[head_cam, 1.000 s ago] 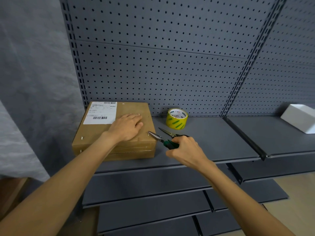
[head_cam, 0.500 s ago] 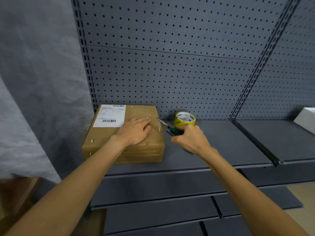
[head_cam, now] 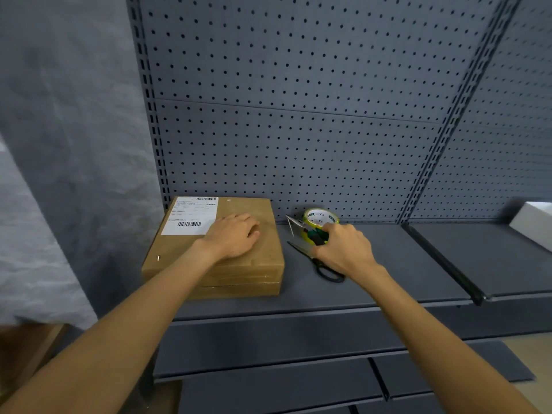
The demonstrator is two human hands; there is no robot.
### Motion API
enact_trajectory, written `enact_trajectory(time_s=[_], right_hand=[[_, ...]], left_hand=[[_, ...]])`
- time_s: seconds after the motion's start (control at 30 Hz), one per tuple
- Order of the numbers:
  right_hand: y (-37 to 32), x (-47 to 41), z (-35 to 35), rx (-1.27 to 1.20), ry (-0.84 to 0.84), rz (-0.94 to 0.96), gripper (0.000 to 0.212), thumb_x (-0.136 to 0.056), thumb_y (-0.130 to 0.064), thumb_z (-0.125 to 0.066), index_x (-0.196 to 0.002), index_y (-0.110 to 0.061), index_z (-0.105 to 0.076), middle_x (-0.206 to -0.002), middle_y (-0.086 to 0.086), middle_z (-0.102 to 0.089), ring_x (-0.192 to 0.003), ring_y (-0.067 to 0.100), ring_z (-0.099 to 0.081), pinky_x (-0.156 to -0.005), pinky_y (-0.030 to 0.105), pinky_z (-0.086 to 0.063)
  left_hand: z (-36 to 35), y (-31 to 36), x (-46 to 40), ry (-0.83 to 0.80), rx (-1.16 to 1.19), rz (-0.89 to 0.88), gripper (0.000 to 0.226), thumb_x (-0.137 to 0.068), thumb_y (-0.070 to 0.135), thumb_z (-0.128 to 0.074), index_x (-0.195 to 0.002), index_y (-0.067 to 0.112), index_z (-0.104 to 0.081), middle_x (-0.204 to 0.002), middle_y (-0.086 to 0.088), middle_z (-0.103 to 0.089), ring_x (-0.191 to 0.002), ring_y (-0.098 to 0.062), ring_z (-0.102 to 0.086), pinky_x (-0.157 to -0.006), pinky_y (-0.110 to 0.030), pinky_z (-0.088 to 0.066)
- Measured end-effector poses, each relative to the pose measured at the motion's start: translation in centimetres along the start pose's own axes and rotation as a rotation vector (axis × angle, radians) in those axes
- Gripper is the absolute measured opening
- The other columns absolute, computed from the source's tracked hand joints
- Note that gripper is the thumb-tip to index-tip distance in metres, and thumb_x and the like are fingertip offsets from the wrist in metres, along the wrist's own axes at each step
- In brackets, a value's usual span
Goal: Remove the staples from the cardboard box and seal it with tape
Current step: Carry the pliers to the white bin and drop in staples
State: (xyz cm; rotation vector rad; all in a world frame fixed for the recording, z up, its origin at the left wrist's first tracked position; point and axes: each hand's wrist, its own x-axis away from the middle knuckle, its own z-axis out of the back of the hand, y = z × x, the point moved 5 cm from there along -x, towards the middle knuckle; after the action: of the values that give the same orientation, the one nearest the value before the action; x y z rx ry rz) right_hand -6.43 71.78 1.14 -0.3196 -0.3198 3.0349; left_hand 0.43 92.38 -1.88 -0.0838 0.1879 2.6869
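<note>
- Right hand [head_cam: 343, 252] has its fingers curled round the green handles of a pair of pliers [head_cam: 310, 234], whose metal jaws stand spread and point up and to the left; they are blurred.
- Left hand [head_cam: 234, 237] lies flat, fingers relaxed and spread, pressing on the top of the cardboard box [head_cam: 239, 264] without gripping anything.
- That box is brown, flat and squarish, with a white shipping label [head_cam: 191, 216] bearing barcodes at its far left corner, just beside the left hand's fingers.
- One small staple [head_cam: 158, 258] glints near the front left edge of the box top, well apart from the pliers.
- Along the front side of the box a seam runs across where the layers meet.
- It sits on the left end of a dark grey metal shelf [head_cam: 373, 282], its back edge close to the pegboard wall [head_cam: 298, 115].
- Pliers and right hand hover just beside the box's right edge, not touching it.
- Yellow roll of tape [head_cam: 319, 218] stands behind the right hand, near the wall and to the right of the box.
- Black-handled scissors [head_cam: 322, 268] lie flat on the shelf between box and right wrist, partly hidden under the hand.
- White box [head_cam: 534, 222] rests on the neighbouring shelf, far to the right.
</note>
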Motion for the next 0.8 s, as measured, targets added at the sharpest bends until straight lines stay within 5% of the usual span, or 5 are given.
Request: enact_trajectory(time_s=[0.13,0.27,0.4,0.8], right_hand=[[0.9,-1.0,1.4,0.082,0.045,-0.031,0.025,-0.081,-0.031,-0.059,-0.09,-0.008,-0.057,-0.076,0.006,-0.052,-0.072,0.03,-0.05,-0.058,0.028,-0.036],[1.3,-2.3,3.0,0.091,0.078,-0.091,0.019,-0.077,-0.024,-0.06,-0.077,-0.008,-0.05,-0.063,0.002,-0.043,-0.058,0.023,-0.044,-0.046,0.023,-0.027],[2.2,-2.5,5.2,0.045,0.113,-0.179,0.038,-0.079,-0.029,-0.066,-0.063,-0.011,-0.036,-0.059,0.001,-0.039,-0.05,0.016,-0.035,-0.045,0.022,-0.026],[12.5,3.6,7.5,0.027,0.247,-0.501,0.023,-0.081,-0.025,-0.061,-0.086,-0.006,-0.048,-0.076,0.007,-0.051,-0.068,0.028,-0.05,-0.052,0.027,-0.035]], left_hand=[[1.5,0.9,-1.0,-0.035,-0.082,0.054,0.041,-0.099,0.034,-0.037,-0.131,0.012,-0.05,-0.136,-0.007,-0.05,-0.123,-0.026,-0.046,-0.102,-0.041,-0.04],[3.5,2.3,-1.8,-0.016,-0.083,0.054,0.044,-0.1,0.032,-0.038,-0.136,0.008,-0.042,-0.14,-0.012,-0.042,-0.128,-0.031,-0.041,-0.101,-0.045,-0.041],[5.4,3.9,-3.0,0.031,-0.021,0.025,0.042,-0.1,0.029,-0.039,-0.136,0.008,-0.042,-0.138,-0.01,-0.044,-0.124,-0.029,-0.045,-0.094,-0.044,-0.045],[2.9,16.2,-6.4,0.127,0.051,-0.286,0.047,-0.098,0.039,-0.041,-0.135,0.01,-0.041,-0.135,-0.007,-0.048,-0.125,-0.025,-0.041,-0.091,-0.039,-0.043]])
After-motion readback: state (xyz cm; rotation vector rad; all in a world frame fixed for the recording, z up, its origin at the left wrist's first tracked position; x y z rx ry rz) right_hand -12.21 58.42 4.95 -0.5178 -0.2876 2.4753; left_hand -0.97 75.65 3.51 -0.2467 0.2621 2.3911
